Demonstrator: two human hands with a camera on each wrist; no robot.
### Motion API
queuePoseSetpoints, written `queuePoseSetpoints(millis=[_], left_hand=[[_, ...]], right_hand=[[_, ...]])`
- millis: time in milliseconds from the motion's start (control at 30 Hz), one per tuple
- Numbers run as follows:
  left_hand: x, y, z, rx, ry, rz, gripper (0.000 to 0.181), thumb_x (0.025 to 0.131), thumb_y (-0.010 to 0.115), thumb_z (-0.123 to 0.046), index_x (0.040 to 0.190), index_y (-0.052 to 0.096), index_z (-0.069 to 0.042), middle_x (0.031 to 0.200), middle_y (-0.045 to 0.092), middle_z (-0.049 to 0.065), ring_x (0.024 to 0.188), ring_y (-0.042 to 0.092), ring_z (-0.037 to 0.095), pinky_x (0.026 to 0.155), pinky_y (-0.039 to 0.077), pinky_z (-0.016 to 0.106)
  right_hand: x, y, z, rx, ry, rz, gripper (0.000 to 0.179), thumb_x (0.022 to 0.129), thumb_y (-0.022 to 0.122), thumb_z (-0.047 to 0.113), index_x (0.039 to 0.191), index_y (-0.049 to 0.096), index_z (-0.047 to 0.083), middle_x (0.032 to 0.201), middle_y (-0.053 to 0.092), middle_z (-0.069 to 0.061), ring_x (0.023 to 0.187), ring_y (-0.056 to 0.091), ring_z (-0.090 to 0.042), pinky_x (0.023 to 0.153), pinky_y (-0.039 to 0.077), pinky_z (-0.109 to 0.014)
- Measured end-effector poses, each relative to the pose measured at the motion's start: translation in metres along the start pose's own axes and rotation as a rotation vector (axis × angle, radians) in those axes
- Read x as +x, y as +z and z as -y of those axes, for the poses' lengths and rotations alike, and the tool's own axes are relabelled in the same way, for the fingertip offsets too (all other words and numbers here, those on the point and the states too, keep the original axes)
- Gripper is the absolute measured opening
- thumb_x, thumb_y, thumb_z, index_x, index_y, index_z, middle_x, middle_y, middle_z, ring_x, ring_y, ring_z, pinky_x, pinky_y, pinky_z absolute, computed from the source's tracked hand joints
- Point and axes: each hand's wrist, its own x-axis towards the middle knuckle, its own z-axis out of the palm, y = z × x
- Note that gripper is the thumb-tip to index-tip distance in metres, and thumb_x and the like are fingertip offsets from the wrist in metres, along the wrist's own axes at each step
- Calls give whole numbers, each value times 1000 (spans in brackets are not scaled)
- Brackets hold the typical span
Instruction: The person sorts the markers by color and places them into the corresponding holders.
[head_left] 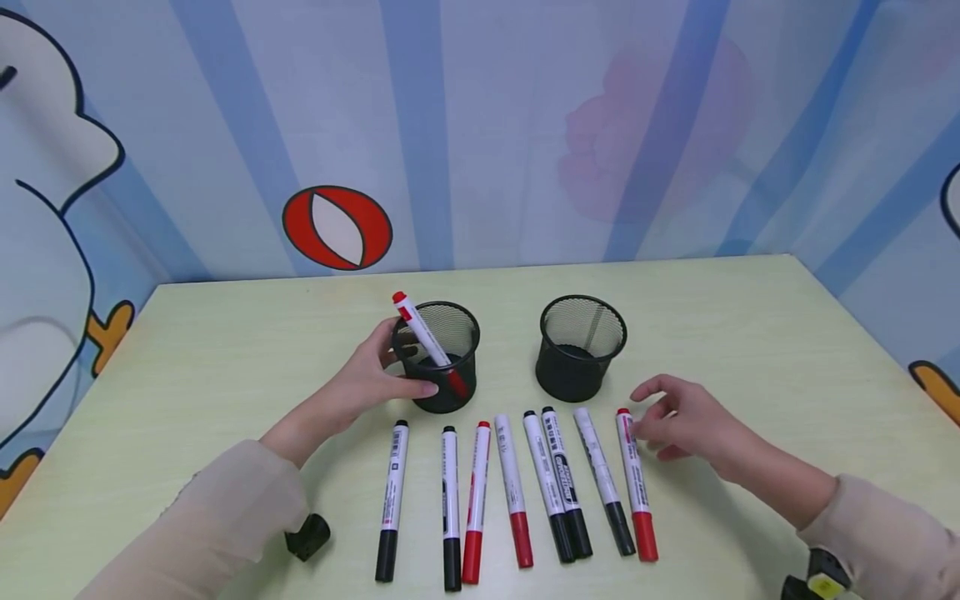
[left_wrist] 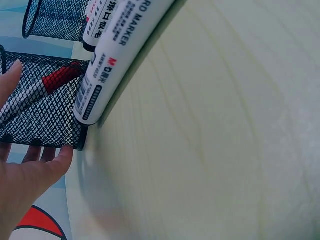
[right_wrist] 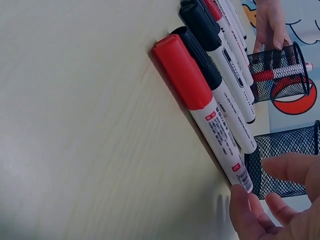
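Note:
My left hand (head_left: 360, 375) grips a black mesh pen holder (head_left: 447, 402) from its left side, thumb across the front and fingers behind. Inside that holder leans a red-and-white marker (head_left: 423, 333), its red cap at the bottom, visible through the mesh in the left wrist view. At the right end of the marker row, my right hand (head_left: 686, 421) hovers beside the upper end of a red-capped marker (head_left: 636, 483). Its fingers are loosely bent and parted, with nothing between them. In the right wrist view, the fingertips (right_wrist: 240, 195) are close to that marker's end; contact is unclear.
A second black mesh pen holder (head_left: 572, 377) stands upright right of the gripped one. Several black-capped and red-capped whiteboard markers lie side by side near the front, including a black-capped marker (head_left: 392, 500) at the left end. The pale wooden table (head_left: 750, 333) meets a printed backdrop (head_left: 510, 167).

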Motion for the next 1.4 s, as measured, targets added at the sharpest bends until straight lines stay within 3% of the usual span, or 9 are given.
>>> queuePoseSetpoints(millis=[467,933,1200,1400], left_hand=[[0,0,-1,5,-2,0,85,75,76,-10,142,25,-13,143,33,11,133,25,37,100,30,59],[0,0,0,7,-5,-6,85,75,76,-10,143,24,-13,142,33,11,133,26,37,100,31,60],[-2,-2,3,15,-1,-10,83,76,75,-10,142,25,-13,142,34,12,132,27,37,99,32,59],[0,-1,1,14,9,-2,85,76,76,-11,143,24,-13,142,34,11,132,27,37,99,32,59]], right_hand=[[6,13,-4,-56,-6,-24,48,75,76,6,113,49,-1,75,55,-8,58,53,-18,55,51,-31],[10,17,2,-102,-40,-27,44,73,75,3,110,52,0,73,51,-8,56,51,-18,52,46,-29],[12,17,3,-80,-2,-5,41,75,69,-1,112,52,1,79,51,-10,61,52,-19,55,48,-30],[14,8,5,-2,35,44,41,77,64,-1,115,49,0,83,51,-11,67,53,-20,59,51,-31]])
